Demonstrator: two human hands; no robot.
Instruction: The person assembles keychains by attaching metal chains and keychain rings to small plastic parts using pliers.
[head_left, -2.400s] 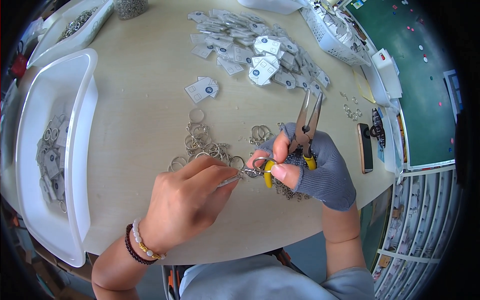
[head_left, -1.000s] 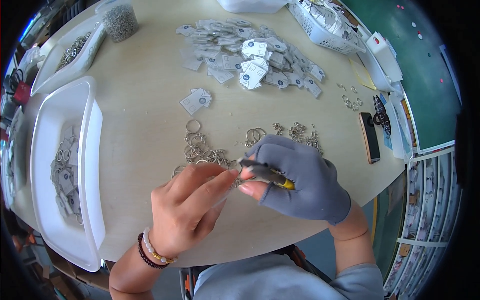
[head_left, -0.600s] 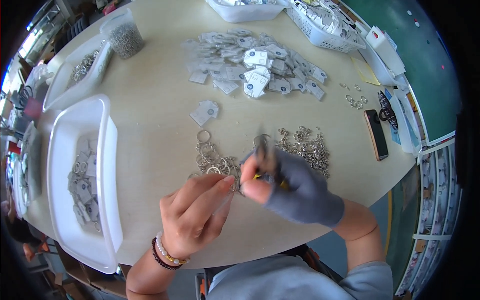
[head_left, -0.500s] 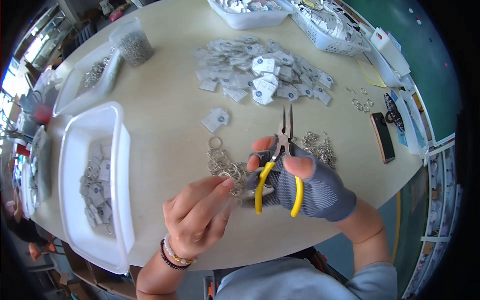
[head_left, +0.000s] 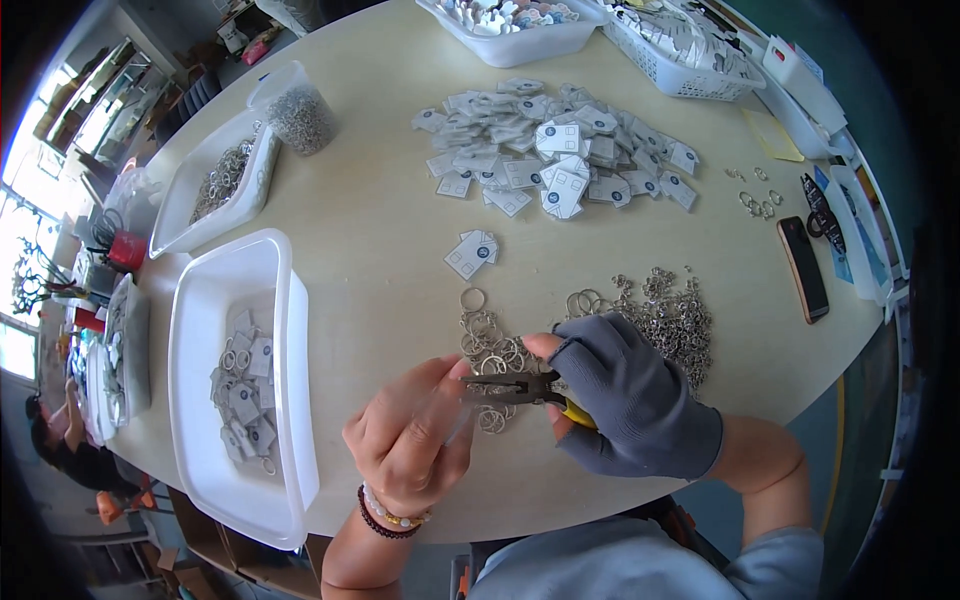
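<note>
Pliers [head_left: 515,388]: your gloved right hand [head_left: 625,410] is closed around the yellow grips, with the dark nose pointing left, level over the counter [head_left: 380,200].
Left hand [head_left: 410,435]: bare, beaded bands at the wrist, fingers curled in and pinched at the plier tips; whatever small piece sits between them is too small for you to make out.
Rings [head_left: 490,350]: a loose pile of key rings lies on the counter right under and just behind the plier nose, touching nothing else you hold.
Small rings [head_left: 670,320]: a denser heap just beyond your right knuckles.
Tag [head_left: 472,253]: one white house-shaped tag lies alone, a little past the rings.
Tags [head_left: 555,160]: the big spread of white tags sits farther out, mid-counter.
Tub [head_left: 240,390]: the white tub on your left holds finished tags with rings at its bottom.
Tray [head_left: 215,185]: a shallow tray of rings lies behind the tub, a clear cup [head_left: 295,110] of tiny rings beside it.
Phone [head_left: 803,268]: dark, flat on the counter at your far right.
</note>
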